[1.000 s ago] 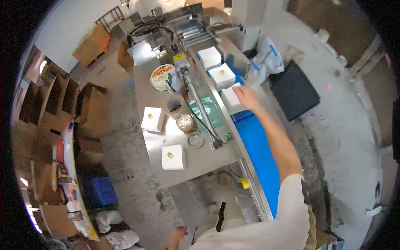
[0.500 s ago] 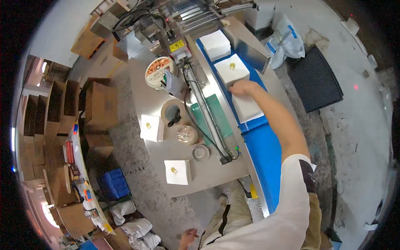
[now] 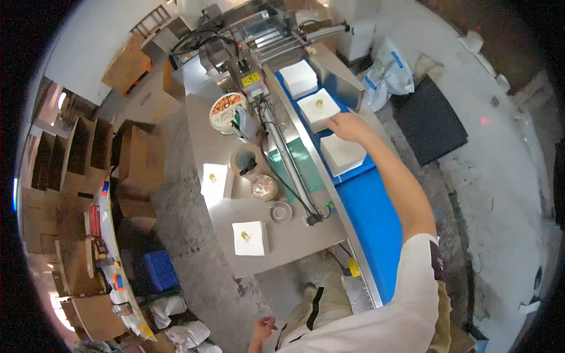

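Note:
Three white boxes stand in a row on a blue conveyor belt [image 3: 376, 247]. The middle white box [image 3: 318, 107] has a gold mark on top, and my right hand [image 3: 348, 127] has its fingers closed at that box's near right corner. Just below my hand sits the near white box [image 3: 342, 156]; beyond them is the far white box [image 3: 298, 78]. My left hand [image 3: 264, 327] hangs low by my leg, fingers loosely curled and apart, with nothing visible in it. Two more gold-marked items, a white box [image 3: 249, 238] and another white box [image 3: 216, 181], rest on the steel table.
A machine's metal bar [image 3: 287, 156] runs along the belt's left side. On the steel table [image 3: 282, 250] are a round printed tub [image 3: 228, 112], a tape roll [image 3: 264, 187] and a clear ring [image 3: 281, 212]. Cardboard cartons [image 3: 138, 156] stand left; a black mat [image 3: 431, 120] lies right.
My right hand has shifted slightly right, off the near box's top edge to the middle box's corner, so more of the near box shows. The view has shifted a little. My left hand stays low.

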A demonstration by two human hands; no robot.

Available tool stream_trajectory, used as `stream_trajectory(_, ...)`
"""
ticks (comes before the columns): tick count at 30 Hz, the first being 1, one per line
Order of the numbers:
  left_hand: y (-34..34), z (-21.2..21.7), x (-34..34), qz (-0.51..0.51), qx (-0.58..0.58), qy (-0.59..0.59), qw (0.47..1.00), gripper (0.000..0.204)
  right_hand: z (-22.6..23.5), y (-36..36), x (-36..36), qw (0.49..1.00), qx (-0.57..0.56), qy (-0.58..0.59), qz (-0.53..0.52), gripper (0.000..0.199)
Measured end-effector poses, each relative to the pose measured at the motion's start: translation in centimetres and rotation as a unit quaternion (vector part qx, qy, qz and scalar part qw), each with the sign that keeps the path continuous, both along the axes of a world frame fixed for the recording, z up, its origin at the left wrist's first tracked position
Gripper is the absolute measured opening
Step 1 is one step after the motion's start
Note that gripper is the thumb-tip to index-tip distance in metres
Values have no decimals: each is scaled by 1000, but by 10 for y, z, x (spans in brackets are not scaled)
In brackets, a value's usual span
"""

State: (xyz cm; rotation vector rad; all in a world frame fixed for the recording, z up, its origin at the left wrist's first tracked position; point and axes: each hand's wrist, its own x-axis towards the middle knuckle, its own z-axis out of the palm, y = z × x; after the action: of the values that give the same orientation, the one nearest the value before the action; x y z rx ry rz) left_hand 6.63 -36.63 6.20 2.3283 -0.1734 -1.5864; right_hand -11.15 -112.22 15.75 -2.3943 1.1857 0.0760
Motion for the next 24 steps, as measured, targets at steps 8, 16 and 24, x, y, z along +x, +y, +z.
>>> stream_trajectory(8,58,-79,14,-128,-148,-37,980,41,52,296,-156,922,-5,-333,-199,39)
stream_trajectory(16,25,-38,-46,-389,-235,75,888,33,68,727,-249,881,135,-230,-390,40)
stream_trajectory(24,71,-40,-192,-668,-326,199,639,29,82,974,-299,829,40,-156,-536,47)
